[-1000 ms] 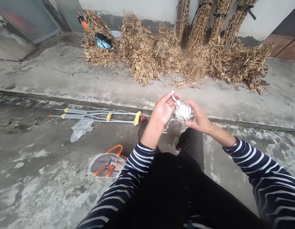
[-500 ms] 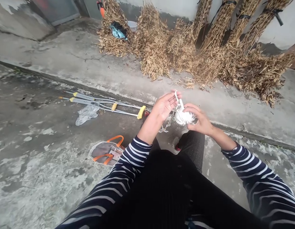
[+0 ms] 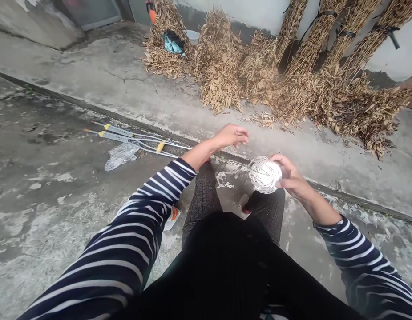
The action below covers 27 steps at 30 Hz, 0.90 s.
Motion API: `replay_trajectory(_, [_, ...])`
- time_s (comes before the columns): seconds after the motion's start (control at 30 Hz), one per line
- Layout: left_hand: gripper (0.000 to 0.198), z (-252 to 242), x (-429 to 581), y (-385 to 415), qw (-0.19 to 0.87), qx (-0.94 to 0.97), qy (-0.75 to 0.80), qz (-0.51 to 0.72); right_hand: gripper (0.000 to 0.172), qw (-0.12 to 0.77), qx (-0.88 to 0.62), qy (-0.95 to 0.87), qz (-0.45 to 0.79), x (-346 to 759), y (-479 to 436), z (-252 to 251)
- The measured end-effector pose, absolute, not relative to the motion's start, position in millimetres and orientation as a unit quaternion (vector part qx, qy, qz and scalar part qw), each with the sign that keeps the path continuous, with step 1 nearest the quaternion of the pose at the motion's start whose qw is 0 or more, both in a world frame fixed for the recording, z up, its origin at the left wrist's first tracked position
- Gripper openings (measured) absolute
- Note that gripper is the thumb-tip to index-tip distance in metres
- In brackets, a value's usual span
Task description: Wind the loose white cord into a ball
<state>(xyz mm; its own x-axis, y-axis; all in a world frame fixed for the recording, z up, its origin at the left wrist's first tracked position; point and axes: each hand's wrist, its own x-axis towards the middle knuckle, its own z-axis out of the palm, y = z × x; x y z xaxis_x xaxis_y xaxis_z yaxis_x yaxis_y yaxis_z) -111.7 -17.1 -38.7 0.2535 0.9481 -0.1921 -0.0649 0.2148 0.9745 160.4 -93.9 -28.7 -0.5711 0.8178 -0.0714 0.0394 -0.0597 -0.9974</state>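
A wound ball of white flat cord [image 3: 264,175] is in my right hand [image 3: 291,178], whose thumb and fingers close around its right side. My left hand [image 3: 232,135] is held in the air up and to the left of the ball, apart from it. Its fingers are loosely curved with gaps between them, and no cord shows in them. On the ground between my feet lies a small loose tangle of white cord [image 3: 223,180].
Dried plant bundles [image 3: 222,75] lean along the wall behind a low concrete step [image 3: 126,95]. Crutches [image 3: 135,140] and a clear plastic bag [image 3: 122,155] lie to the left. A bag with orange parts [image 3: 172,218] is mostly hidden by my left sleeve.
My left hand has come away from the white cord, moving up and left. My right hand has turned and lowered slightly with the ball, which shows more fully.
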Motion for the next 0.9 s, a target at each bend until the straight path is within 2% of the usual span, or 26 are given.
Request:
replay_trajectory(0.13, [0.017,-32.2,-82.4,-53.7,0.685,0.504,0.349,0.393,0.066,0.318,-0.355,-0.576,0.664,165.4,-94.4,-26.9])
replay_trajectory(0.3, [0.021,-49.5,-64.7,-80.1,0.698,0.495,0.338,0.393,0.066,0.304,-0.359,-0.558,0.684,175.0,-96.7,-23.8])
replay_trajectory(0.43, [0.017,-46.5,-71.5,-84.9,0.623,0.595,0.369,0.35,0.067,0.281,-0.329,-0.53,0.729,181.3,-102.5,-26.5])
replay_trajectory(0.57, [0.017,-18.3,-82.2,-92.6,0.484,0.743,0.36,0.291,0.066,0.272,-0.296,-0.525,0.75,186.0,-107.7,-32.5])
replay_trajectory(0.63, [0.017,-5.5,-86.0,-93.4,0.457,0.78,0.35,0.246,0.065,0.265,-0.276,-0.533,0.755,187.9,-109.3,-35.3])
replay_trajectory(0.73, [0.019,2.8,-89.4,-86.5,0.503,0.768,0.353,0.181,0.065,0.255,-0.239,-0.545,0.762,188.2,-111.4,-37.3])
replay_trajectory(0.9, [0.023,0.8,-93.9,-71.4,0.63,0.707,0.29,0.14,0.062,0.274,-0.208,-0.546,0.764,182.5,-116.5,-34.4])
